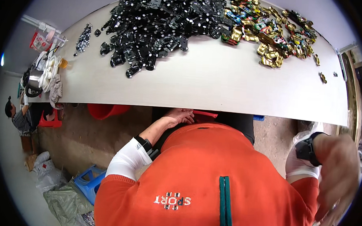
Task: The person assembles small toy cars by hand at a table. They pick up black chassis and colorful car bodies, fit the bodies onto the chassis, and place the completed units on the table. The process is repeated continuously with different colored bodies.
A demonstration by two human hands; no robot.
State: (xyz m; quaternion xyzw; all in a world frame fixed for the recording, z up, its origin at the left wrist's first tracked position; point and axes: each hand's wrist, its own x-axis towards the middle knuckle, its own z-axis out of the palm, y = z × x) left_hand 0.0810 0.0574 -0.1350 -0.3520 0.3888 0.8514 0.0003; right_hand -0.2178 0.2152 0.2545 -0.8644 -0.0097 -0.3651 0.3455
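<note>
My left hand (180, 116) rests in my lap by the table's front edge, its visible fingers lying loosely flat with nothing seen in them. The table edge hides part of it. My right hand (340, 172) is raised beside my body at the far right, away from the table. Motion smears its fingers, so I cannot tell whether it holds anything. On the white table (214, 82) lies a large heap of black toy car bases (161, 19). To its right spreads a pile of gold and coloured toy car bodies (269, 30).
A small pile of shiny silver parts (83, 39) lies at the table's left. Cups on a tray (49, 73), a kettle (33, 80) and a cloth (56, 88) stand at the left end. Below are a red basin (106, 111) and a blue stool (90, 183). Another person (23, 116) sits far left.
</note>
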